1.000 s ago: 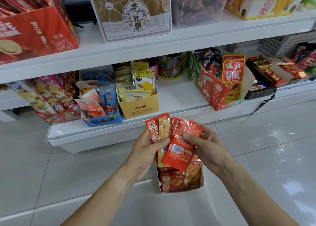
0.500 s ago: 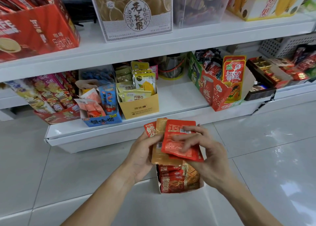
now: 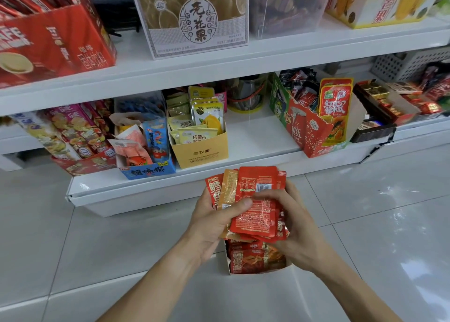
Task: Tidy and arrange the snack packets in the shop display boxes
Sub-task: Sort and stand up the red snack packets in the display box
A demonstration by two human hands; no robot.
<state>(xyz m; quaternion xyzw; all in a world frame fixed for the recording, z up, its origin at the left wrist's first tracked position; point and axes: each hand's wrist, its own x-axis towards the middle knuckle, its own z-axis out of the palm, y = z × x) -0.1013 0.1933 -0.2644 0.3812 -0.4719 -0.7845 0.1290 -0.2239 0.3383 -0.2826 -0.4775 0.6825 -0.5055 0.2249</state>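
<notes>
Lower shelf [image 3: 255, 136], left to right: crab-stick box [image 3: 146, 169], milk-candy box [image 3: 202, 151], a gap, cola-print box [image 3: 309, 132]. Upper shelf [image 3: 267, 56] above carries the fig box [image 3: 194, 20]. On the floor [image 3: 73, 248] before the shelf stands an open box [image 3: 255, 270]; directly above it, both hands hold a fan of packets [image 3: 253, 205].

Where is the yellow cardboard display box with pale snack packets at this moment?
In the head view, the yellow cardboard display box stands on the lower white shelf, left of centre, right beside the blue cardboard box.
</notes>
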